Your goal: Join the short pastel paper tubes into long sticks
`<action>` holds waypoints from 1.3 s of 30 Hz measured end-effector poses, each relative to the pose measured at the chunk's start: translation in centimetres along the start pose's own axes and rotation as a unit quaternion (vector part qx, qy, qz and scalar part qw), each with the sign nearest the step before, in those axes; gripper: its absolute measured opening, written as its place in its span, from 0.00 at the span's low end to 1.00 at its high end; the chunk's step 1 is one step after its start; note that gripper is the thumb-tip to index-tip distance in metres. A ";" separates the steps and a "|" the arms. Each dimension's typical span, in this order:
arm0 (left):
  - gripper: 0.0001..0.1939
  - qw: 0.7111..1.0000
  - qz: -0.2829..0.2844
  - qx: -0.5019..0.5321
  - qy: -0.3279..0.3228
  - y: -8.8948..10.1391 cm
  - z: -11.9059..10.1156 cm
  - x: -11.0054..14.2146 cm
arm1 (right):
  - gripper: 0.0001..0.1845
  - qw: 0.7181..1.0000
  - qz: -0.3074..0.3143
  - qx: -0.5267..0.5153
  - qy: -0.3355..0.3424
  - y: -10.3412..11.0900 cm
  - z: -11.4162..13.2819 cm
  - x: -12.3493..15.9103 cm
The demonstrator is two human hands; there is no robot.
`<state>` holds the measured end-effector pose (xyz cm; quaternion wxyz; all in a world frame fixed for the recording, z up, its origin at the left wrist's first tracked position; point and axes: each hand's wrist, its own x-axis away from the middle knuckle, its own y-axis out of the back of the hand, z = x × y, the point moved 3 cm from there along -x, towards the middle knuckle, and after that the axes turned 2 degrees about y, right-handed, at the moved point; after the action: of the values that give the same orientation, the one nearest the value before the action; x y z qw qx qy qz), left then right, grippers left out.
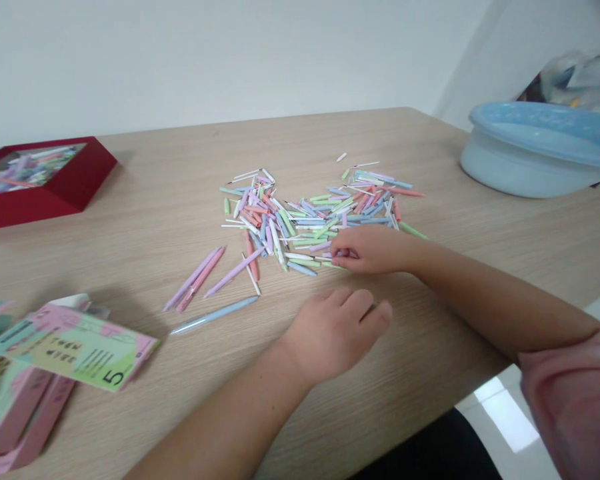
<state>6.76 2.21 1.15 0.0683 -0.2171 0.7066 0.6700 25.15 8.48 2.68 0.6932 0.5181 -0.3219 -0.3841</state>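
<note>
A spread heap of pastel pen parts (320, 217), with barrels, caps and thin white refills, lies mid-table. At its near right edge, my right hand (367, 248) is closed in a pinch among the pieces; a small purplish pen part shows at its fingertips. My left hand (333, 337) hovers or rests just in front of the heap with its fingers curled inward; what is inside, if anything, is hidden. To the left of the heap lie a purple pen (193, 279), a pink pen (201, 280), another purple pen (235, 272) and a blue pen (215, 315).
At the far left stands a red box (80, 177) filled with more pen pieces. Several printed pen packs (80, 343) are stacked at the near left. A pale blue basin (520, 160) sits at the right edge. Behind the table is a white wall (230, 60).
</note>
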 end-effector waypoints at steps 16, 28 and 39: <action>0.10 0.979 0.149 0.080 0.115 -1.6 1.5 -0.3 | 0.04 0.998 0.063 -0.015 0.027 -0.4 -0.8 0.7; 0.07 0.984 0.121 0.040 0.124 -0.9 2.1 -0.3 | 0.06 0.985 0.139 -0.101 -0.027 0.0 -1.4 1.4; 0.16 0.986 0.060 0.060 0.141 -0.1 2.9 0.0 | 0.09 0.995 0.090 -0.051 -0.014 -0.2 -1.9 1.3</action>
<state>6.24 5.06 0.80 -0.0596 -0.2623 0.7601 0.5916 27.33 8.25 2.03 0.7460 0.4455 -0.3569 -0.3429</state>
